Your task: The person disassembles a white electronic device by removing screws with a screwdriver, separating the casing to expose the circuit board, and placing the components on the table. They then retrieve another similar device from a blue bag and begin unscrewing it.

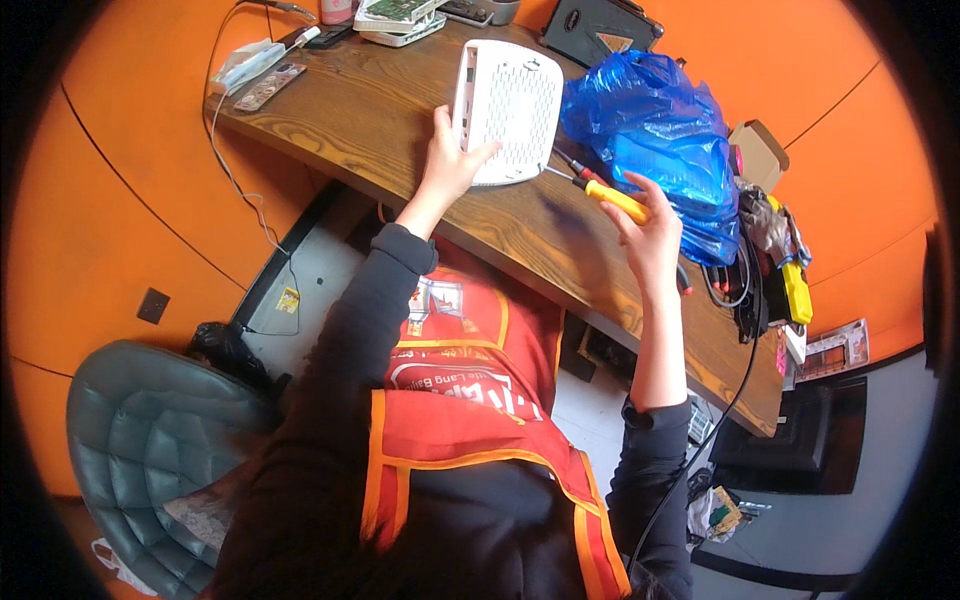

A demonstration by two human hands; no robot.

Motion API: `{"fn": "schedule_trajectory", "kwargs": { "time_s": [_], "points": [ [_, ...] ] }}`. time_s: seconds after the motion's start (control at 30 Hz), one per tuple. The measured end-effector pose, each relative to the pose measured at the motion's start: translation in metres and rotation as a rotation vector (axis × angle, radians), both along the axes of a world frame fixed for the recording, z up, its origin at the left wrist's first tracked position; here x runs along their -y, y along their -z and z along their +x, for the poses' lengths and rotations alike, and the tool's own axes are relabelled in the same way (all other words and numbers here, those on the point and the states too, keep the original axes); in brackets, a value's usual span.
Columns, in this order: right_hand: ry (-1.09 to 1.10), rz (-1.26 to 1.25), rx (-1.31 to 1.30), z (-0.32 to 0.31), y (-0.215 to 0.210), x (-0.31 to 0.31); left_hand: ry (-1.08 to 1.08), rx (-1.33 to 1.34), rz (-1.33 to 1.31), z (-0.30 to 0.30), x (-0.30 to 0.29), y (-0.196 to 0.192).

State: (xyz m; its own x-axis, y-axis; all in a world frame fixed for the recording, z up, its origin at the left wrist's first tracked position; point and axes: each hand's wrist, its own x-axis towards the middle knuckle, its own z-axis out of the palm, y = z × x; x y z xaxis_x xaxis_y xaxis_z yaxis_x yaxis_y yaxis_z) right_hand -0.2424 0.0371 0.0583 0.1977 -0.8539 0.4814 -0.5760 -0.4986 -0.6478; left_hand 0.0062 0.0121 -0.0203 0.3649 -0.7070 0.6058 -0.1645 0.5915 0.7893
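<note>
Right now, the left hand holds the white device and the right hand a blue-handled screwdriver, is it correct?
Not blue: in the head view the right hand holds a yellow-handled screwdriver; the left hand does hold the white device.

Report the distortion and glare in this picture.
Head view: the seams of the orange wall curve, with blackened corners; head view: bright highlights glint off the blue plastic bag; head view: the white casing looks overexposed around its middle.

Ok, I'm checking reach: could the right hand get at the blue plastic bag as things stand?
Probably yes: the right hand appears close to the blue bag, with nothing obvious between them, though the yellow-handled screwdriver it holds could hinder a grasp.
</note>
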Motion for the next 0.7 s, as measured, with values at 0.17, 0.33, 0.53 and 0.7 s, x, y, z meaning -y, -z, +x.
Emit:
{"fn": "schedule_trajectory", "kwargs": {
  "time_s": [0.17,0.33,0.53,0.7],
  "points": [
    [0.028,0.219,0.063,0.007,-0.018,-0.011,0.057,-0.067,-0.012,-0.001,-0.001,0.001],
    [-0.077,-0.196,-0.144,0.021,-0.027,-0.026,0.136,-0.159,0.025,0.0,-0.002,0.001],
    [0.075,-0.105,-0.209,0.026,-0.033,-0.025,0.125,-0.21,-0.019,0.001,0.003,0.005],
    [-0.002,-0.232,-0.109,0.026,-0.031,-0.026,0.097,-0.191,-0.055,0.001,0.005,0.006]
  ]
}}
